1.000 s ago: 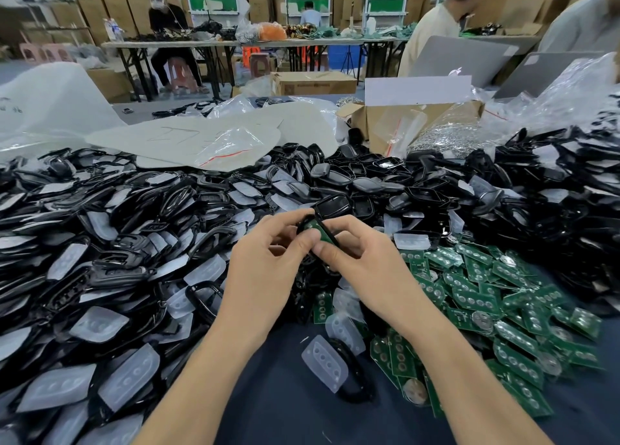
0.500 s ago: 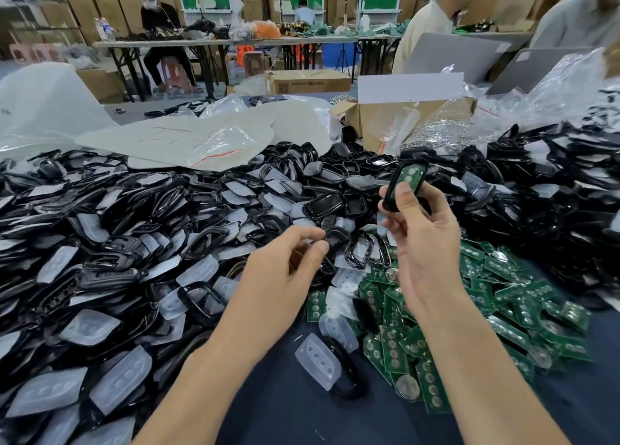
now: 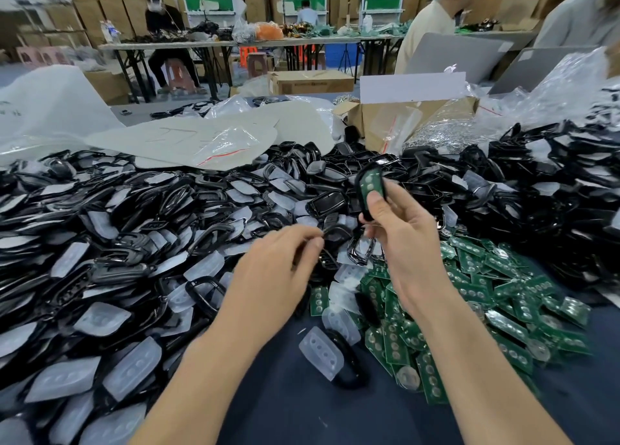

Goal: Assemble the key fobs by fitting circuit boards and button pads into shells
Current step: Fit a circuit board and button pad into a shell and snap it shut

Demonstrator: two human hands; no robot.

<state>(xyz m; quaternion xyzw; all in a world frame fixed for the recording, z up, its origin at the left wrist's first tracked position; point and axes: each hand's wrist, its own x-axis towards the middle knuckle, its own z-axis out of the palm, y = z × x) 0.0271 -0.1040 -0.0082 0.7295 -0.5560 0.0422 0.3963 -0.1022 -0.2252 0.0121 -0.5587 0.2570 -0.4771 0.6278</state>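
My right hand (image 3: 404,243) grips a black fob shell (image 3: 365,176) by its lower end and holds it upright above the pile. A green circuit board (image 3: 371,185) sits inside that shell. My left hand (image 3: 278,270) is lower and to the left, its thumb and forefinger pinched on the edge of a black shell part (image 3: 337,234) lying in the pile. Loose green circuit boards (image 3: 486,277) are heaped under and right of my right hand. A translucent button pad (image 3: 321,352) lies on the dark table between my forearms.
Black shells and translucent pads (image 3: 134,230) cover the table's left and far right. An open cardboard box (image 3: 379,122) and plastic bags (image 3: 218,146) stand behind the pile. Two laptops (image 3: 456,55) and seated people are beyond the table's far edge.
Both hands were together on the shell with the board. My right hand has lifted it up and away to the right, while my left hand dropped to the pile.
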